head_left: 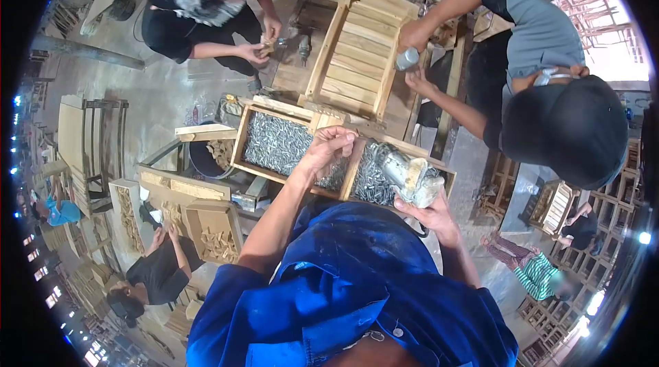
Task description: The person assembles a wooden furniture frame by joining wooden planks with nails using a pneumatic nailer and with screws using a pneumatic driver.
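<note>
My left hand (pixel 331 145) reaches out over a wooden two-part box (pixel 241 135) full of grey screws (pixel 278 144). Its fingers are pinched together above the screws, on something too small to make out. My right hand (pixel 431 212) is close to my chest and grips a worn silver power tool (pixel 409 176), whose body lies over the box's right compartment (pixel 374 178). My blue sleeves and shirt fill the bottom of the view.
Beyond the box lies a slatted wooden frame (pixel 357 51). A person in a grey shirt and dark cap (pixel 549 92) works on it with a tool (pixel 406 58). A person in black (pixel 199 3) crouches at the top left. Wooden parts and crates (pixel 213 230) stand at the left.
</note>
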{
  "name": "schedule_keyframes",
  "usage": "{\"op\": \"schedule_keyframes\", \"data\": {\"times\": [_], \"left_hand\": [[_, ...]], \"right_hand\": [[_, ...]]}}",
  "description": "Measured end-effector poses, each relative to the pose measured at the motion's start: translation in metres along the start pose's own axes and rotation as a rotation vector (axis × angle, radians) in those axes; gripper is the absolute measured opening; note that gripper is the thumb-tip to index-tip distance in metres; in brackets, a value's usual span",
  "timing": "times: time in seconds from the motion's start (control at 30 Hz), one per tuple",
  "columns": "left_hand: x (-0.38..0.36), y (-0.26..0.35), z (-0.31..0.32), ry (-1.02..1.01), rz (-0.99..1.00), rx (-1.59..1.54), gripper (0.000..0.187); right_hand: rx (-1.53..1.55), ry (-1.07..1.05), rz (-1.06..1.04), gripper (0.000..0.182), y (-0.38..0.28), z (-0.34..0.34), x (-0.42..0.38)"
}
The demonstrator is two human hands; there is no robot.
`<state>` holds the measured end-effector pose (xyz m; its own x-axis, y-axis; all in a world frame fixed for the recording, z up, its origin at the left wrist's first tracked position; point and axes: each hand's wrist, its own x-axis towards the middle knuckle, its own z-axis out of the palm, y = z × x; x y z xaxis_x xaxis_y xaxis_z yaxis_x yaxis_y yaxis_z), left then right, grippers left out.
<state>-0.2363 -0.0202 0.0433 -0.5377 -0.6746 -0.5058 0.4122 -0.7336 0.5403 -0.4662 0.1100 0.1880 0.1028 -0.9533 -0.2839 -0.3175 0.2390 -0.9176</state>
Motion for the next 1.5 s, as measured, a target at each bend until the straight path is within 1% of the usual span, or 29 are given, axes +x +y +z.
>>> {"op": "schedule_keyframes", "data": {"times": [0.07,0.13,0.17,0.2,0.27,0.33,0.4,0.43,0.47,0.53,0.57,0.6,0.67,0.73,0.8,0.83,0.87,0.93,0.97,1.0,1.03,1.07,1.13,1.17,1.23,1.27,1.33,1.43,1.5], "left_hand": [[0.007,0.021,-0.006,-0.07,0.019,-0.036,0.007],[0.017,0.045,-0.006,-0.146,0.082,-0.151,0.01],[0.021,0.057,-0.006,-0.081,0.036,-0.186,0.007],[0.031,0.063,-0.01,-0.087,0.036,-0.191,0.007],[0.054,0.075,-0.017,0.031,0.086,-0.312,0.006],[0.076,0.088,-0.025,0.001,0.072,-0.36,0.01],[0.1,0.097,-0.029,-0.069,0.063,-0.52,0.007],[0.109,0.103,-0.028,-0.046,0.039,-0.536,0.004],[0.12,0.108,-0.03,-0.046,0.035,-0.542,0.004],[0.143,0.117,-0.033,-0.135,0.048,-0.612,0.005],[0.153,0.118,-0.032,-0.083,0.031,-0.587,0.007],[0.164,0.123,-0.031,-0.079,0.023,-0.592,0.007],[0.184,0.13,-0.029,-0.089,-0.012,-0.544,0.011],[0.208,0.133,-0.026,-0.045,0.011,-0.538,0.015],[0.234,0.134,-0.026,0.033,-0.063,-0.579,0.015],[0.246,0.135,-0.025,0.013,-0.106,-0.647,0.016],[0.264,0.135,-0.027,0.022,-0.105,-0.661,0.016],[0.307,0.129,-0.038,-0.079,-0.219,-0.927,0.015],[0.331,0.128,-0.038,-0.075,-0.215,-0.943,0.015],[0.357,0.128,-0.035,-0.081,-0.155,-0.97,0.019],[0.384,0.127,-0.036,-0.087,-0.096,-0.995,0.024],[0.418,0.119,-0.046,-0.084,-0.091,-1.007,0.024],[0.482,0.101,-0.071,-0.408,0.04,-1.196,0.032],[0.492,0.104,-0.069,-0.402,0.053,-1.204,0.032],[0.502,0.125,-0.062,0.043,0.072,-1.093,0.033],[0.503,0.135,-0.06,0.048,0.082,-1.098,0.033],[0.501,0.146,-0.055,0.208,0.043,-1.112,0.031],[0.515,0.142,-0.066,0.152,0.035,-1.178,0.029],[0.528,0.131,-0.074,0.14,0.025,-1.221,0.029]], "right_hand": [[0.018,0.008,-0.007,0.04,-0.009,0.008,0.025],[0.112,-0.009,0.042,0.04,-0.015,0.015,0.05],[0.17,-0.012,0.087,0.038,-0.022,0.017,0.064],[0.163,-0.01,0.087,0.038,-0.025,0.018,0.076],[0.083,-0.011,-0.017,0.037,-0.028,0.019,0.1],[0.099,-0.012,0.018,0.035,-0.035,0.018,0.126],[0.153,0.013,0.139,0.034,-0.039,0.015,0.151],[0.125,0.009,0.153,0.039,-0.045,0.013,0.164],[0.12,0.009,0.16,0.039,-0.047,0.012,0.176],[0.362,0.171,0.19,0.05,-0.047,0.012,0.196],[0.445,0.203,0.239,0.056,-0.047,0.011,0.207],[0.445,0.205,0.248,0.056,-0.047,0.007,0.219],[0.409,0.172,0.331,0.052,-0.043,-0.003,0.243],[0.399,0.182,0.346,0.05,-0.033,-0.01,0.263],[0.329,0.153,0.317,0.049,-0.029,-0.017,0.289],[0.359,0.236,0.314,0.033,-0.034,-0.014,0.304],[0.352,0.225,0.325,0.033,-0.03,-0.015,0.318],[0.357,0.24,0.409,0.029,-0.021,-0.016,0.347],[0.323,0.329,0.398,0.024,-0.025,-0.011,0.367],[0.311,0.319,0.403,0.024,-0.023,-0.015,0.39],[0.308,0.307,0.412,0.028,-0.02,-0.02,0.413],[0.306,0.295,0.42,0.033,-0.017,-0.024,0.435],[0.254,0.263,0.401,0.031,-0.004,-0.034,0.476],[0.213,0.239,0.381,0.029,0.004,-0.038,0.493],[0.181,0.192,0.372,0.028,0.029,-0.044,0.521],[0.15,0.163,0.361,0.026,0.043,-0.047,0.533],[0.106,0.173,0.369,0.026,0.058,-0.046,0.549],[0.116,0.175,0.345,0.027,0.072,-0.045,0.564],[0.106,0.162,0.42,0.028,0.075,-0.046,0.57]]}}
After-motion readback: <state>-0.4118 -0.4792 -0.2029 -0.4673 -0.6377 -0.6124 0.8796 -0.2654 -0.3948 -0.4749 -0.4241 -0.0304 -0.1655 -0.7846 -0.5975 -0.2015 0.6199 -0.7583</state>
